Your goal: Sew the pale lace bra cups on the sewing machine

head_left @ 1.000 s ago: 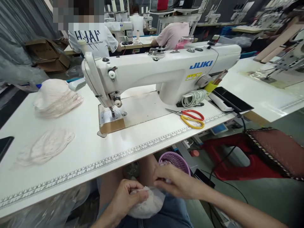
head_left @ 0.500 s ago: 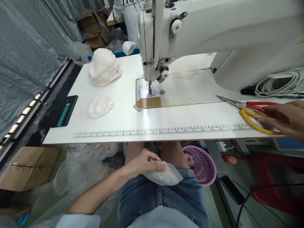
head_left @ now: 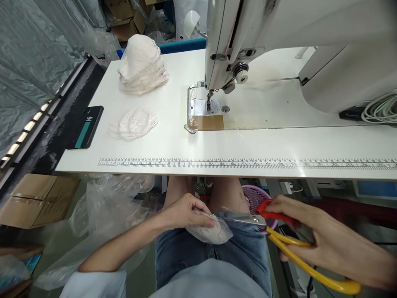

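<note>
Over my lap, my left hand (head_left: 194, 213) pinches a small piece of white lace fabric (head_left: 214, 231) between thumb and fingers. My right hand (head_left: 313, 231) grips scissors (head_left: 288, 244) with one red and one yellow handle loop. Their metal blades point left, with the tips close to the lace fabric's edge; whether they touch it I cannot tell. On the table (head_left: 173, 145) lie another white lace piece (head_left: 136, 123) and, behind it, a stack of white fabric pieces (head_left: 141, 66).
A white sewing machine (head_left: 263, 49) stands over the table, its needle above the metal plate (head_left: 204, 106). A dark phone-like object (head_left: 87, 127) rests at the table's left edge. A purple basket (head_left: 256, 196) is below, right of my knees. Cardboard boxes (head_left: 39, 200) and plastic sheeting are at left.
My right hand has carried the scissors from the table's right side down to beside the lace fabric over my lap. The left hand keeps its hold. The view has shifted somewhat.
</note>
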Motion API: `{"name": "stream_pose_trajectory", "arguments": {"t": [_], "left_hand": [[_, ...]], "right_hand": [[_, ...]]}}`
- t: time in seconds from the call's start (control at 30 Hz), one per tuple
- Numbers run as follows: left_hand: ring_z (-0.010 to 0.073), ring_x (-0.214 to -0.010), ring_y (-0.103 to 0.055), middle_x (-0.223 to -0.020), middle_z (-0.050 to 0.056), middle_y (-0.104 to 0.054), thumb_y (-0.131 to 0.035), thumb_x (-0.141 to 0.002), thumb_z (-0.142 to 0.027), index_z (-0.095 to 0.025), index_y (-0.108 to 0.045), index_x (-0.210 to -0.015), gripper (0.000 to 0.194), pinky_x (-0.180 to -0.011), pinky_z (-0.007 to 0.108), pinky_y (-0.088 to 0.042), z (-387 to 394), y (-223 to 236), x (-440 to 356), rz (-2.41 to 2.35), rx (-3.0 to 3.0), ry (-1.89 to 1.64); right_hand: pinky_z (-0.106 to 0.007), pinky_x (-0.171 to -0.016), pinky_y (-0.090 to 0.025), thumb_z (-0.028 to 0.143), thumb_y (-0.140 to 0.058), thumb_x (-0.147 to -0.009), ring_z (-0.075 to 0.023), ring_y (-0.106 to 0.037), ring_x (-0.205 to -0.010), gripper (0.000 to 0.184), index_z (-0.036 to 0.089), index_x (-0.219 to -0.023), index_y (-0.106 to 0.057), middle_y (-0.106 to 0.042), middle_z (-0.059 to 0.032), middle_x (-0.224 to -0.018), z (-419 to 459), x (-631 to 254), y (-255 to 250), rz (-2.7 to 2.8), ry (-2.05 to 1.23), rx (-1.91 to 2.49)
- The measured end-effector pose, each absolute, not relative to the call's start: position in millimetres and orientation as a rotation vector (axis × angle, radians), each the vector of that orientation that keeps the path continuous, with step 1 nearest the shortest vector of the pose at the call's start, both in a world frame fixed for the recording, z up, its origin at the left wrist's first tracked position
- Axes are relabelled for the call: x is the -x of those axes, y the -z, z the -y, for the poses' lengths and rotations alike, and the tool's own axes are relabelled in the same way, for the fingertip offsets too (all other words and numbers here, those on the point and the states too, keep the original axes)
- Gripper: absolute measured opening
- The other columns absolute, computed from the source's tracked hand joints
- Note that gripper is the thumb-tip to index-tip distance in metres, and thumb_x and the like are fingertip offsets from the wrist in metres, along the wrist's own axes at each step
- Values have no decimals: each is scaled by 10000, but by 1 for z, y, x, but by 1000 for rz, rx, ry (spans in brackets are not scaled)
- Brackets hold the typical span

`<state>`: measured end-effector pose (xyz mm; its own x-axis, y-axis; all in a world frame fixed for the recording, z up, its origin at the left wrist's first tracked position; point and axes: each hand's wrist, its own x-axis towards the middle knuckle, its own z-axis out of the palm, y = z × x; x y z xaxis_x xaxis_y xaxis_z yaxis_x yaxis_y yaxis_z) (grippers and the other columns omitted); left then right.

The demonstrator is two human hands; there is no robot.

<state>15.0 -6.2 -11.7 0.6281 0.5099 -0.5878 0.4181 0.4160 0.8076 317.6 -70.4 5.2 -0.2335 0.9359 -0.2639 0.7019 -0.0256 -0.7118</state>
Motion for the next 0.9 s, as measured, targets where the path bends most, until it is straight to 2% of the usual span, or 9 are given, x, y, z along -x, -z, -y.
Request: {"name": "stream_pose_trajectory", "arguments": {"t": [0.07,0.17,0.23,0.3,0.5,0.73,0.9], "left_hand": [[131,-591,-576,-702,59,-696,-716,-651,-377,-135,-746,-806,289,-519,183,-393,8,14,-13,-931,-1193,-73],[143,-605,-583,-710,62,-697,-713,-649,-387,-143,-747,-810,294,-519,190,-397,12,19,-14,-909,-1170,-63],[132,-577,-566,-675,50,-686,-717,-638,-389,-137,-747,-798,300,-507,189,-384,14,22,-16,-925,-1146,-61],[118,-553,-539,-633,32,-666,-716,-634,-371,-126,-745,-783,288,-499,186,-366,17,24,-18,-957,-1149,-68],[102,-560,-500,-595,6,-628,-715,-632,-323,-110,-737,-739,239,-528,186,-350,22,20,-19,-1009,-1144,-136],[105,-548,-503,-627,31,-653,-715,-640,-369,-110,-741,-781,295,-516,196,-346,25,26,-19,-1001,-1014,-155],[97,-529,-492,-603,38,-647,-710,-652,-365,-103,-740,-739,278,-492,184,-349,22,26,-18,-994,-1022,-142]], "right_hand": [[-428,-719,-524,473,-780,-567,-320,-602,-877,499,335,-1022,-629,-646,-108,-1000,70,-306,-1,1979,-1372,1730],[-358,-600,-515,477,-703,-670,-247,-593,-719,362,263,-928,-567,-627,-68,-835,65,-280,1,1729,-1714,1641],[-331,-672,-505,452,-693,-693,-221,-582,-783,354,233,-913,-522,-609,-53,-890,61,-258,2,1566,-1811,1485],[-304,-724,-485,433,-713,-679,-200,-567,-828,368,220,-887,-497,-599,-47,-925,57,-236,4,1471,-1842,1379],[-241,-598,-435,430,-722,-658,-131,-523,-649,387,215,-786,-427,-558,24,-718,54,-204,21,1294,-1899,1375],[-228,-574,-420,420,-719,-660,-129,-518,-648,381,212,-768,-419,-541,24,-711,57,-207,26,1269,-1874,1408],[-233,-568,-420,400,-672,-720,-131,-514,-639,311,213,-804,-438,-523,22,-705,56,-232,30,1527,-1748,1469]]}}
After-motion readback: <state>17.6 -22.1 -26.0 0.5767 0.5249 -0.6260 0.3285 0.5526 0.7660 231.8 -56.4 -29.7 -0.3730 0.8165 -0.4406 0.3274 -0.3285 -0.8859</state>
